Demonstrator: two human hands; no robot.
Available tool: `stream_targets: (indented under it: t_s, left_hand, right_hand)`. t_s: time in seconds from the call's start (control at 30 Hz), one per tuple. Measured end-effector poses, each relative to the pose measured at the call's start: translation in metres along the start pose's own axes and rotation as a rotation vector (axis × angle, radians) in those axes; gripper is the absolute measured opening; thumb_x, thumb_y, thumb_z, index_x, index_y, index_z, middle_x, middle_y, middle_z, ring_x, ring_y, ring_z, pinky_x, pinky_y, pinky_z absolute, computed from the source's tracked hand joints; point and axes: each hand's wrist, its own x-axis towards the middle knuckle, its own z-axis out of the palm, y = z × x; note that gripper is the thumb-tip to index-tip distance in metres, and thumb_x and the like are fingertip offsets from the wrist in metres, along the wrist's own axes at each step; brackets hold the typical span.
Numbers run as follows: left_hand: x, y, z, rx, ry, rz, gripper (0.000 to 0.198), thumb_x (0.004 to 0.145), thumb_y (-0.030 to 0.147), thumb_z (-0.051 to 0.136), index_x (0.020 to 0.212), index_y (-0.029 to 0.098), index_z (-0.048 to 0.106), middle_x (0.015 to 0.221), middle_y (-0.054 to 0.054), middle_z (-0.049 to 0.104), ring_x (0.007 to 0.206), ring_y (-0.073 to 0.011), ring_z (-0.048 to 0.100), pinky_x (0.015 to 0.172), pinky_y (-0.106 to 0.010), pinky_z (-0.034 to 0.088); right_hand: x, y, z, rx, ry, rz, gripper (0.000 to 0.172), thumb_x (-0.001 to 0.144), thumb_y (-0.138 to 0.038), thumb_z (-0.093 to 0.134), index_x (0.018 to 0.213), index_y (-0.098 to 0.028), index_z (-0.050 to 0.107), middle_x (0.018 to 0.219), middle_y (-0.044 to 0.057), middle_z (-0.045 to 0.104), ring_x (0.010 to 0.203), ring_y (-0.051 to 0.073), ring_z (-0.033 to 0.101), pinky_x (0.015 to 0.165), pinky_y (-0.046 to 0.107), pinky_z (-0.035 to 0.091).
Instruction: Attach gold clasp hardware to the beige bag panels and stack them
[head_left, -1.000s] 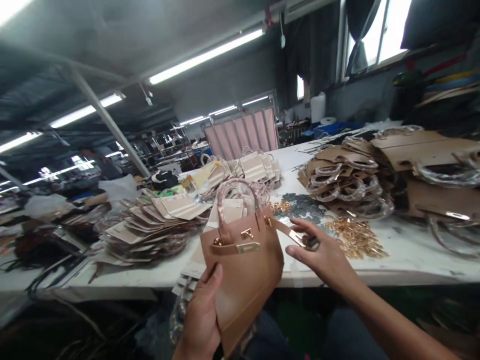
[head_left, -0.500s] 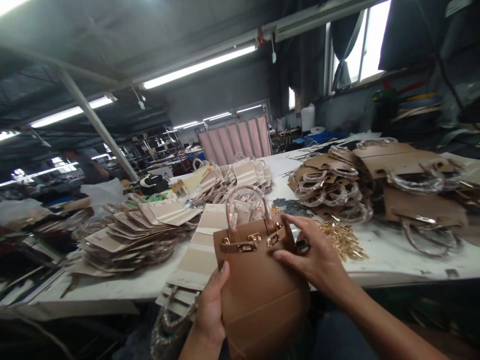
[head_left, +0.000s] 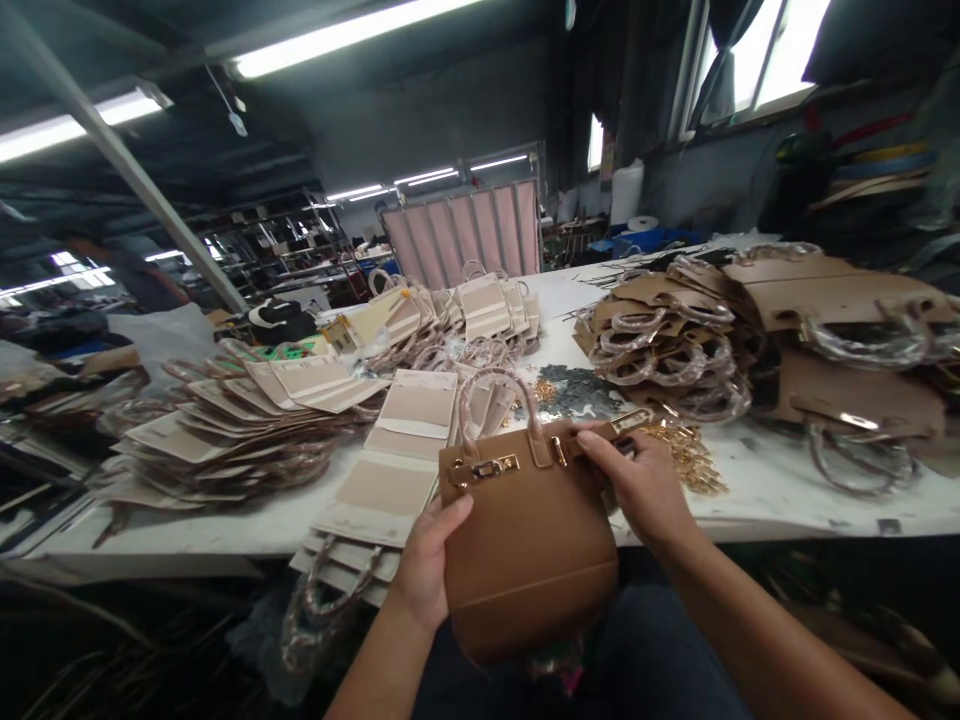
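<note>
A brown handbag panel (head_left: 529, 545) stands in front of me, with a plastic-wrapped handle arching over its top edge. My left hand (head_left: 426, 565) grips its left edge, the thumb lying on the front face. On the left side a strap with a gold plate (head_left: 495, 466) lies across the front beside a gold post. My right hand (head_left: 637, 480) pinches the right strap (head_left: 592, 440), which is lifted off the panel, its gold-plated end pointing up to the right. On the panel's right side a bare gold turn-lock post (head_left: 556, 450) shows. The right fingertips are partly hidden.
Behind the right hand lies a heap of gold hardware (head_left: 694, 460). Stacked brown panels (head_left: 660, 340) with wrapped handles fill the table's right. Beige-lined panels (head_left: 210, 430) are piled on the left, more lie mid-table (head_left: 382, 490). Small dark pieces (head_left: 574, 390) are scattered beyond.
The right strap has come away from the panel front and now points outward in my right hand. The view has tilted down slightly. My left hand keeps its grip on the edge.
</note>
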Motion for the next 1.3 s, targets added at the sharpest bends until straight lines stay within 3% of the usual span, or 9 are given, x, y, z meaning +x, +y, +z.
stream_targets:
  t_s: [0.13, 0.3, 0.5, 0.57, 0.67, 0.77, 0.9, 1.07, 1.3]
  left_hand:
    - [0.018, -0.003, -0.002, 0.234, 0.095, 0.204, 0.058, 0.073, 0.030, 0.093, 0.125, 0.018, 0.071, 0.122, -0.012, 0.078, 0.111, -0.0286, 0.074, 0.101, -0.039, 0.056]
    - [0.043, -0.017, -0.005, 0.335, 0.211, 0.349, 0.057, 0.075, 0.042, 0.091, 0.123, 0.021, 0.069, 0.119, -0.008, 0.078, 0.110, -0.0236, 0.072, 0.099, -0.033, 0.054]
    - [0.068, -0.063, -0.027, 0.366, 0.200, 0.210, 0.045, 0.086, 0.060, 0.077, 0.103, 0.019, 0.069, 0.103, -0.008, 0.077, 0.097, -0.0236, 0.072, 0.088, -0.034, 0.056]
    - [0.076, -0.080, -0.036, 0.437, 0.207, 0.182, 0.040, 0.090, 0.058, 0.072, 0.097, 0.019, 0.066, 0.098, -0.006, 0.075, 0.093, -0.0229, 0.071, 0.086, -0.034, 0.055]
    - [0.088, -0.095, -0.043, 0.735, 0.239, 0.240, 0.028, 0.093, 0.045, 0.066, 0.105, 0.020, 0.066, 0.102, -0.007, 0.074, 0.097, -0.0239, 0.070, 0.092, -0.038, 0.054]
    - [0.099, -0.095, -0.043, 1.080, 0.218, 0.370, 0.029, 0.092, 0.027, 0.061, 0.121, 0.021, 0.064, 0.112, -0.009, 0.072, 0.104, -0.0246, 0.069, 0.098, -0.041, 0.052]
    - [0.113, -0.088, -0.042, 1.307, 0.105, 0.425, 0.027, 0.090, 0.018, 0.059, 0.116, 0.023, 0.066, 0.113, -0.008, 0.069, 0.101, -0.0231, 0.068, 0.093, -0.038, 0.053]
    - [0.128, -0.087, -0.050, 1.296, 0.055, 0.319, 0.027, 0.088, 0.028, 0.071, 0.114, 0.024, 0.069, 0.114, -0.005, 0.074, 0.106, -0.0239, 0.070, 0.096, -0.038, 0.054]
    - [0.133, -0.084, -0.049, 1.240, 0.100, 0.230, 0.028, 0.085, 0.037, 0.075, 0.110, 0.024, 0.074, 0.111, -0.005, 0.079, 0.103, -0.0261, 0.073, 0.095, -0.039, 0.054]
  right_hand:
    - [0.004, 0.005, 0.001, -0.009, -0.051, 0.005, 0.051, 0.079, -0.059, 0.074, 0.102, -0.015, 0.084, 0.069, 0.004, 0.070, 0.064, 0.020, 0.060, 0.057, 0.029, 0.045]
    - [0.007, 0.019, 0.000, -0.024, -0.086, 0.095, 0.053, 0.080, -0.062, 0.073, 0.099, -0.014, 0.080, 0.053, 0.000, 0.061, 0.050, 0.018, 0.054, 0.049, 0.028, 0.042]
    - [0.007, 0.083, -0.004, -0.142, -0.082, 0.271, 0.045, 0.077, -0.060, 0.073, 0.078, -0.016, 0.069, 0.048, 0.002, 0.059, 0.046, 0.017, 0.053, 0.046, 0.027, 0.042]
    - [0.005, 0.106, -0.007, -0.150, -0.090, 0.325, 0.045, 0.075, -0.061, 0.074, 0.077, -0.017, 0.067, 0.050, 0.002, 0.059, 0.045, 0.017, 0.053, 0.045, 0.027, 0.041]
    - [0.004, 0.128, -0.013, -0.184, -0.089, 0.378, 0.046, 0.074, -0.062, 0.074, 0.074, -0.017, 0.066, 0.051, 0.001, 0.059, 0.045, 0.016, 0.052, 0.042, 0.026, 0.040]
    - [0.009, 0.135, -0.016, -0.261, -0.092, 0.387, 0.046, 0.074, -0.063, 0.073, 0.067, -0.019, 0.062, 0.050, 0.002, 0.058, 0.044, 0.016, 0.051, 0.042, 0.026, 0.041]
    - [0.016, 0.134, -0.015, -0.284, -0.101, 0.431, 0.043, 0.075, -0.061, 0.071, 0.073, -0.019, 0.064, 0.050, 0.001, 0.058, 0.042, 0.016, 0.051, 0.040, 0.026, 0.041]
    - [0.018, 0.131, -0.011, -0.289, -0.108, 0.425, 0.041, 0.077, -0.058, 0.070, 0.070, -0.019, 0.061, 0.048, 0.000, 0.057, 0.039, 0.014, 0.050, 0.038, 0.024, 0.040]
    - [0.017, 0.136, -0.011, -0.307, -0.093, 0.426, 0.040, 0.079, -0.057, 0.071, 0.070, -0.019, 0.062, 0.046, 0.000, 0.057, 0.039, 0.015, 0.051, 0.039, 0.025, 0.043]
